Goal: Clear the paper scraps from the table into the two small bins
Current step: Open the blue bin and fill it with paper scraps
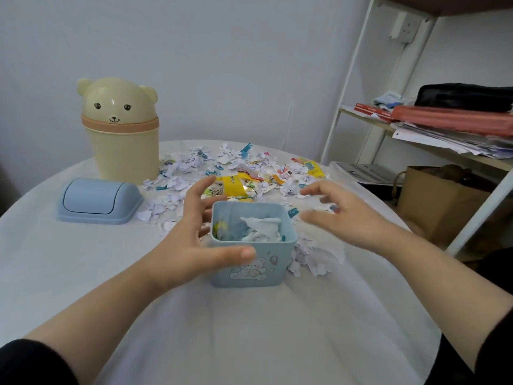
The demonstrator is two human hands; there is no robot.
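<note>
A small blue square bin [266, 269] with a bear picture stands lidless in the middle of the table, holding several white and coloured scraps. My left hand [194, 240] is spread beside its left wall, thumb across the front, fingers straight. My right hand [341, 212] hovers open just right of the bin, blurred, holding nothing that shows. White, yellow and blue paper scraps [238, 173] are scattered behind the bin, and a crumpled pile of scraps [319, 254] lies against its right side. A cream bear-shaped bin [122, 151] stands shut at the back left.
The blue bin's flip lid [100, 201] lies on the white tablecloth [249, 343] at the left. A white shelf [416, 129] with papers and folders stands to the right, and a brown paper bag [435, 204] sits on the floor beneath it.
</note>
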